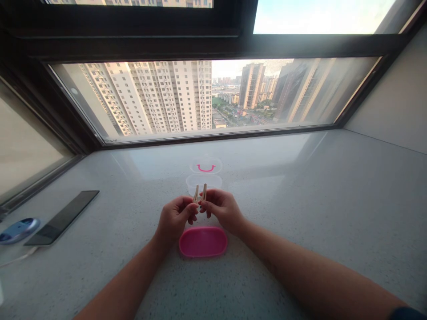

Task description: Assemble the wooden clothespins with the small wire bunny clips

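Note:
Both hands meet over the grey speckled sill. My left hand pinches the lower end of a small wooden clothespin, and my right hand pinches it from the other side. The pin's two prongs stick up between the fingers. Just below the hands lies a pink oval lid or tray. Behind the pin stands a clear plastic container, and past it a clear lid with a pink handle.
A dark phone lies at the left on the sill, beside a blue round device with a white cable. A wide window with dark frames runs along the back. A white wall rises at the right.

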`<state>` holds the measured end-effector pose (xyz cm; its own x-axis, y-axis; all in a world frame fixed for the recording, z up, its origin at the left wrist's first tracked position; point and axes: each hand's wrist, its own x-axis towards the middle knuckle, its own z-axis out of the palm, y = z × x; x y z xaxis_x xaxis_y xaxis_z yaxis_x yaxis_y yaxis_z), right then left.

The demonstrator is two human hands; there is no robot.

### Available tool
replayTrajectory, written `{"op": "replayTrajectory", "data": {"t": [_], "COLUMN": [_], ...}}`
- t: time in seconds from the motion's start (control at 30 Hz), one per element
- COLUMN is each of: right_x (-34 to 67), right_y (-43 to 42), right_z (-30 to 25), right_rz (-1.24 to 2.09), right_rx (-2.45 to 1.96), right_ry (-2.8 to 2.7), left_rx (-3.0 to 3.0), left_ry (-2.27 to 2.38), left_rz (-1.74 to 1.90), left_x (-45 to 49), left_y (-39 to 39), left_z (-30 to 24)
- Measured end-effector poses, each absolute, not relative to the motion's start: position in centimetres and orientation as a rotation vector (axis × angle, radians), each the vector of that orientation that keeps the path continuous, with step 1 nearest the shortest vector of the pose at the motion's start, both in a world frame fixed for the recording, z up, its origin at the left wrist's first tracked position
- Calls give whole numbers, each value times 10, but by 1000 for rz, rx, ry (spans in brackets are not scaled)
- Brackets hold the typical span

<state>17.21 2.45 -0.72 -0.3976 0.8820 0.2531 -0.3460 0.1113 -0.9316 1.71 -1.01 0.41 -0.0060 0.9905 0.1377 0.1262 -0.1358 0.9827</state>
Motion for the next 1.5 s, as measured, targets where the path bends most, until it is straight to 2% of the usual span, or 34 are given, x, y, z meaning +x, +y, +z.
{"op": "replayTrajectory", "data": {"t": [0.5, 1.5], "right_x": [174, 176], "right_y": [24, 24], "right_z": [-7, -5], "right_rz": [1557, 1686], "right_rx": [-555, -612], "right_ry": [-1377, -1294], "left_rx": [1693, 1600], "left_ry": [1379, 1226], "left_rz": [1076, 1154], "left_x": [16, 13], "left_y": [-13, -10], "left_z": [4, 8]}}
